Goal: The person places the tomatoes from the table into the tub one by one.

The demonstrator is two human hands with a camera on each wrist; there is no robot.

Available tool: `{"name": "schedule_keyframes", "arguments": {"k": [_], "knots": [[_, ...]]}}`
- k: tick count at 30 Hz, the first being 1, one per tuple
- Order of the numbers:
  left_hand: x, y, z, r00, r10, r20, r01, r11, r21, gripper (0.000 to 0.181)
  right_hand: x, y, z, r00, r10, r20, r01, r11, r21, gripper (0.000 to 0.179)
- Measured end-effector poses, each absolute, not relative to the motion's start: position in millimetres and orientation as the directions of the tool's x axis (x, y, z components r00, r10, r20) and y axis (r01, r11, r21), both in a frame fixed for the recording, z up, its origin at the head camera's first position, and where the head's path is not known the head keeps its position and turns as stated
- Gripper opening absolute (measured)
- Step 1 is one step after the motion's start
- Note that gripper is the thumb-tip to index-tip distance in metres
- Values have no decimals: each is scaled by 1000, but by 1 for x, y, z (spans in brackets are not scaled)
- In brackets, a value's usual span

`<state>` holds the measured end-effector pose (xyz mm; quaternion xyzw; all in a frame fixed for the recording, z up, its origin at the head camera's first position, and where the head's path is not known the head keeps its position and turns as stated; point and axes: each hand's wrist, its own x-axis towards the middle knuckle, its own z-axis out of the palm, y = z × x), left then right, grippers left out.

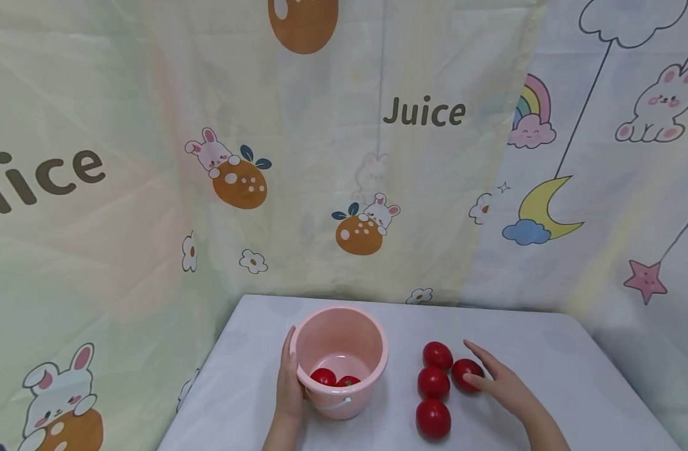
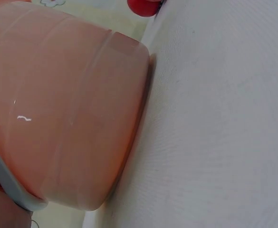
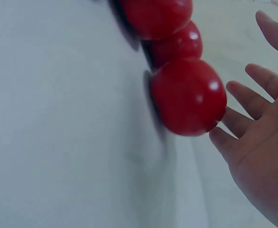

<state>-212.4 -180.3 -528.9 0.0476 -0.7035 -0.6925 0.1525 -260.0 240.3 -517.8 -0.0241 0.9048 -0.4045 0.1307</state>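
Lying on the worktop (image 1: 513, 326) to the right of the pink bucket (image 1: 324, 341), the rightmost red tomato (image 1: 462, 369) was just left of the right hand (image 1: 507, 388), the nearer one, whose thumb and fingers were spread beside it; whether they touched it could not be told. Being round, it showed no long axis. The left hand (image 1: 289, 388) rested with straightened fingers against the bucket's left wall, well apart from the tomato.

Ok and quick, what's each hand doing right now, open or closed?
Left hand: open, fingers resting against the pink bucket.
Right hand: open, fingers spread by the rightmost red fruit, not gripping it.
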Motion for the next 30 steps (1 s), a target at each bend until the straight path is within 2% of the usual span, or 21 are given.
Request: {"name": "schedule_keyframes", "arguments": {"k": [6, 18, 23, 30], "knots": [[-212, -179, -529, -947, -289, 139, 134, 37, 990, 44, -260, 247, -536, -967, -153, -204, 73, 600, -796, 83], [-202, -176, -510, -954, -272, 130, 130, 16, 991, 44, -262, 255, -562, -968, -79, -237, 151, 572, -806, 92], [-199, -174, -505, -953, -271, 138, 137, 23, 990, 44, -264, 259, -568, -970, -89, -225, 134, 575, -807, 88], [-207, -177, -518, -952, -275, 131, 135, 4, 991, 44, -263, 261, -571, -976, -83, -203, 114, 603, -790, 83]]}}
